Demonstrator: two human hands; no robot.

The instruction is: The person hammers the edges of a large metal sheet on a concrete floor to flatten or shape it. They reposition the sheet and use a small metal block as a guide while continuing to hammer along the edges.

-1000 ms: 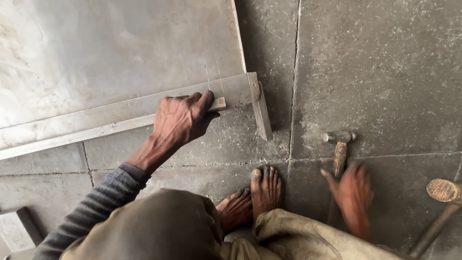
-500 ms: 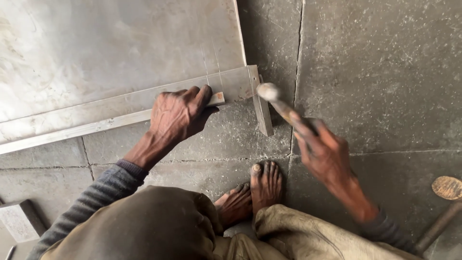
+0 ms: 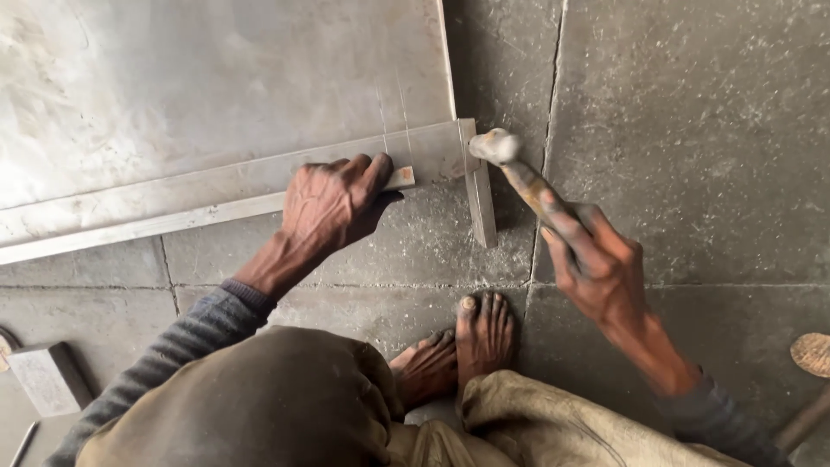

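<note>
My left hand (image 3: pixel 330 204) presses down on a long metal strip (image 3: pixel 156 223) that lies along the near edge of a large grey metal sheet (image 3: pixel 216 78). Its fingertips cover the strip close to its right end (image 3: pixel 402 177). My right hand (image 3: pixel 596 259) is shut on the wooden handle of a hammer (image 3: pixel 519 173). The hammer head (image 3: pixel 493 145) sits right at the sheet's corner, over the top of a short metal bar (image 3: pixel 480 199) that runs toward me.
Grey stone floor slabs with joints lie all around. My bare feet (image 3: pixel 458 346) rest just below the strip. A small grey block (image 3: pixel 47 376) lies at the lower left. A round wooden piece (image 3: pixel 813 353) and a stick sit at the right edge.
My right hand picked the hammer up from the floor, swung it toward the sheet's corner and now has its head down at the short bar. My left hand stayed on the strip.
</note>
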